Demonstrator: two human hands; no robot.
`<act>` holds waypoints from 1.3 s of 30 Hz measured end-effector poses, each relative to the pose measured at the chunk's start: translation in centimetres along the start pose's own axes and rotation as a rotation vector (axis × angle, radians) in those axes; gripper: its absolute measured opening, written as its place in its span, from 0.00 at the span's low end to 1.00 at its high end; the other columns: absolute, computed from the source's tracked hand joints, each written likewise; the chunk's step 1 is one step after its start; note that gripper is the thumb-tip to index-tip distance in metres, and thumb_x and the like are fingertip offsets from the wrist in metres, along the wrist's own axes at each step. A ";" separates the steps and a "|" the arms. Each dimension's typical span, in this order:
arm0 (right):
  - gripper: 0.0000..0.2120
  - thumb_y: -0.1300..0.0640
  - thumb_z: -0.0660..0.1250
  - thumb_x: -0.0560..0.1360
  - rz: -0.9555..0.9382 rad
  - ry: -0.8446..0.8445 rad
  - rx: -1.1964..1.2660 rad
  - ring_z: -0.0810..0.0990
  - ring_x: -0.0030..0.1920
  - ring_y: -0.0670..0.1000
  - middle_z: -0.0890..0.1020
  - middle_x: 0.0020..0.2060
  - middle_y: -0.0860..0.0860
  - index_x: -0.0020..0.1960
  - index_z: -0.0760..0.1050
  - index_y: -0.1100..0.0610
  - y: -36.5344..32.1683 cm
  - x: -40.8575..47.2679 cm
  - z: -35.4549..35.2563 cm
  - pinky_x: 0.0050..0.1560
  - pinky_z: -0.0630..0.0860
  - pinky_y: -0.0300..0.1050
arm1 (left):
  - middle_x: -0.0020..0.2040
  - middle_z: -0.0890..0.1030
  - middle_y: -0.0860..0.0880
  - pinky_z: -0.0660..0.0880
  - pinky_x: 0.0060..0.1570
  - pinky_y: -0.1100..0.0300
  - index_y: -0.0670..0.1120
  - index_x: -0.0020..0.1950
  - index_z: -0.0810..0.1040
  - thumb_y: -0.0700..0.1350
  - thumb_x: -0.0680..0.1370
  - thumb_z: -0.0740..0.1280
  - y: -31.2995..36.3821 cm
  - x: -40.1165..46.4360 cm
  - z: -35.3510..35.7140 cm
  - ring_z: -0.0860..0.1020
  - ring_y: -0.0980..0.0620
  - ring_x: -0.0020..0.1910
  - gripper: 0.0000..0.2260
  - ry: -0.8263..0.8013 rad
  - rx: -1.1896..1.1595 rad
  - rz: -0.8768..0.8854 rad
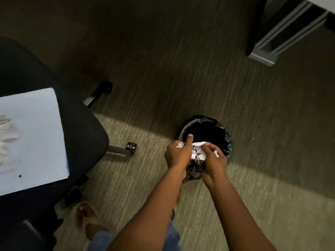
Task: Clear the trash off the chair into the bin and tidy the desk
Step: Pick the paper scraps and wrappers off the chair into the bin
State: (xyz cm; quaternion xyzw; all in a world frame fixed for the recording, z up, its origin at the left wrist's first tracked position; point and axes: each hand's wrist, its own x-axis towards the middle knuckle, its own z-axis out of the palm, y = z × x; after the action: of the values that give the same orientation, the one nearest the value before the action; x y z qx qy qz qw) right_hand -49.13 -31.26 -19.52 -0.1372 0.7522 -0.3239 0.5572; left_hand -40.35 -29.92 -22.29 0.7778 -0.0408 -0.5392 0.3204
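Both hands (pixel 178 153) (pixel 214 160) hold paper scraps (pixel 197 153) over the bin (pixel 226 140) on the floor; the chair (pixel 81 127), left, carries a sheet (pixel 34 138).

A glossy, crinkled black plastic liner (pixel 227 140) lines the round bin. Crumpled white paper scraps (pixel 198 154) look matt. The olive carpet floor (pixel 181 78) is ribbed; the black chair seat (pixel 81 127) is matt cloth.

The left hand (pixel 176 154) and right hand (pixel 214 160) hide the bin's (pixel 224 134) near rim. The chair's (pixel 81 133) sheet (pixel 34 138) and white scraps (pixel 7 134) run off the left edge.
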 end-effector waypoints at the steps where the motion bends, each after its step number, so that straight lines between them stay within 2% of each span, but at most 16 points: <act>1: 0.05 0.66 0.68 0.80 0.051 0.001 0.001 0.82 0.38 0.55 0.84 0.43 0.60 0.51 0.81 0.59 0.6 1.9 -0.5 0.35 0.80 0.43 | 0.41 0.86 0.45 0.82 0.50 0.47 0.44 0.40 0.84 0.65 0.74 0.70 -0.6 1.2 1.6 0.84 0.43 0.45 0.24 -0.028 0.022 -0.018; 3: 0.10 0.66 0.65 0.81 0.125 -0.024 0.004 0.82 0.43 0.59 0.84 0.51 0.67 0.61 0.79 0.66 1.8 5.4 -1.2 0.42 0.79 0.49 | 0.43 0.86 0.46 0.81 0.50 0.51 0.44 0.44 0.85 0.66 0.77 0.65 -1.8 3.4 4.1 0.83 0.43 0.47 0.25 -0.092 0.057 -0.036; 5: 0.15 0.61 0.65 0.83 0.179 -0.048 0.010 0.80 0.51 0.61 0.82 0.60 0.70 0.66 0.78 0.68 2.9 8.3 -1.7 0.52 0.76 0.55 | 0.47 0.84 0.46 0.80 0.52 0.51 0.46 0.49 0.84 0.68 0.79 0.58 -2.9 5.2 5.7 0.82 0.43 0.49 0.28 -0.151 0.079 -0.057; 8: 0.15 0.49 0.66 0.83 0.256 -0.084 -0.019 0.83 0.55 0.59 0.85 0.58 0.60 0.62 0.81 0.58 3.8 11.1 -2.3 0.54 0.79 0.55 | 0.60 0.82 0.47 0.77 0.62 0.42 0.54 0.56 0.78 0.73 0.77 0.51 -4.3 6.4 6.9 0.80 0.44 0.58 0.28 -0.244 0.048 -0.106; 10: 0.13 0.43 0.66 0.81 0.292 -0.106 -0.049 0.83 0.60 0.58 0.85 0.60 0.56 0.55 0.80 0.52 4.3 12.2 -2.6 0.57 0.79 0.56 | 0.67 0.79 0.49 0.72 0.67 0.40 0.57 0.65 0.75 0.75 0.75 0.49 -4.9 6.6 7.1 0.77 0.45 0.64 0.32 -0.292 0.029 -0.107; 11: 0.15 0.40 0.65 0.81 0.302 -0.109 -0.050 0.82 0.63 0.59 0.84 0.63 0.55 0.56 0.79 0.51 4.5 12.6 -2.9 0.60 0.79 0.58 | 0.72 0.76 0.50 0.70 0.69 0.40 0.58 0.71 0.72 0.75 0.76 0.49 -5.1 6.7 7.1 0.74 0.45 0.68 0.33 -0.307 0.022 -0.105; 13: 0.23 0.36 0.63 0.81 0.314 -0.108 -0.036 0.75 0.70 0.61 0.78 0.69 0.55 0.66 0.76 0.51 4.8 12.9 -3.1 0.64 0.76 0.63 | 0.78 0.69 0.50 0.66 0.72 0.40 0.59 0.78 0.64 0.74 0.77 0.50 -5.3 6.8 7.0 0.69 0.45 0.74 0.34 -0.320 0.003 -0.100; 16: 0.30 0.35 0.61 0.82 0.311 -0.094 -0.015 0.65 0.78 0.63 0.69 0.77 0.56 0.77 0.70 0.52 4.7 12.8 -3.0 0.69 0.71 0.65 | 0.78 0.67 0.50 0.67 0.72 0.40 0.61 0.78 0.64 0.74 0.77 0.51 -4.9 6.5 6.4 0.68 0.44 0.75 0.32 -0.318 -0.011 -0.107; 21: 0.30 0.37 0.60 0.83 0.229 -0.109 -0.054 0.70 0.76 0.60 0.72 0.76 0.57 0.78 0.69 0.53 3.4 9.6 -1.3 0.71 0.72 0.60 | 0.77 0.70 0.51 0.69 0.72 0.41 0.60 0.76 0.66 0.74 0.77 0.51 -3.0 4.5 2.7 0.73 0.45 0.72 0.32 -0.319 -0.004 -0.053; 24: 0.29 0.39 0.61 0.83 0.173 -0.112 -0.088 0.73 0.73 0.57 0.75 0.73 0.57 0.79 0.69 0.53 3.3 9.2 -1.2 0.67 0.74 0.58 | 0.74 0.74 0.52 0.72 0.69 0.43 0.59 0.74 0.69 0.74 0.77 0.51 -3.0 3.7 2.2 0.76 0.47 0.67 0.31 -0.300 0.032 -0.020; 28: 0.24 0.42 0.62 0.84 0.046 -0.136 -0.218 0.77 0.67 0.54 0.79 0.69 0.54 0.75 0.74 0.53 2.0 5.3 1.4 0.59 0.77 0.54 | 0.63 0.78 0.54 0.72 0.58 0.53 0.58 0.70 0.73 0.73 0.78 0.52 -0.9 1.8 -1.7 0.76 0.52 0.60 0.29 -0.216 0.065 0.043; 30: 0.19 0.43 0.63 0.84 -0.051 -0.153 -0.283 0.79 0.66 0.55 0.81 0.66 0.53 0.70 0.77 0.52 1.3 3.0 3.1 0.61 0.78 0.56 | 0.64 0.79 0.52 0.69 0.54 0.56 0.56 0.70 0.73 0.71 0.79 0.53 0.2 1.2 -4.0 0.76 0.51 0.59 0.28 -0.167 0.105 0.074; 32: 0.13 0.45 0.65 0.83 -0.159 -0.172 -0.370 0.80 0.65 0.55 0.82 0.63 0.53 0.63 0.80 0.49 0.9 0.8 4.5 0.67 0.76 0.61 | 0.66 0.80 0.49 0.72 0.56 0.55 0.53 0.70 0.74 0.68 0.80 0.57 1.1 0.8 -6.4 0.78 0.47 0.62 0.26 -0.101 0.152 0.087; 34: 0.07 0.45 0.66 0.83 -0.245 -0.204 -0.449 0.80 0.64 0.53 0.83 0.61 0.50 0.59 0.79 0.44 0.7 -1.5 5.9 0.69 0.75 0.63 | 0.66 0.80 0.46 0.74 0.62 0.51 0.51 0.70 0.74 0.66 0.80 0.61 2.2 0.3 -8.9 0.78 0.45 0.64 0.25 -0.056 0.193 0.098; 39: 0.10 0.47 0.68 0.82 -0.351 -0.295 -0.485 0.83 0.59 0.51 0.85 0.55 0.48 0.59 0.81 0.50 1.2 -7.5 10.4 0.66 0.77 0.63 | 0.71 0.75 0.48 0.72 0.67 0.50 0.56 0.74 0.69 0.65 0.78 0.64 4.8 -1.9 -16.6 0.74 0.46 0.69 0.27 -0.007 0.228 0.158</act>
State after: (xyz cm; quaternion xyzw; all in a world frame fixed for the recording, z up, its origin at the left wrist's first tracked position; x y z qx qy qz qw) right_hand -36.76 -29.55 -16.41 -0.4386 0.6835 -0.2030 0.5470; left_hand -25.47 -25.38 -14.62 0.8017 -0.1640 -0.5069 0.2710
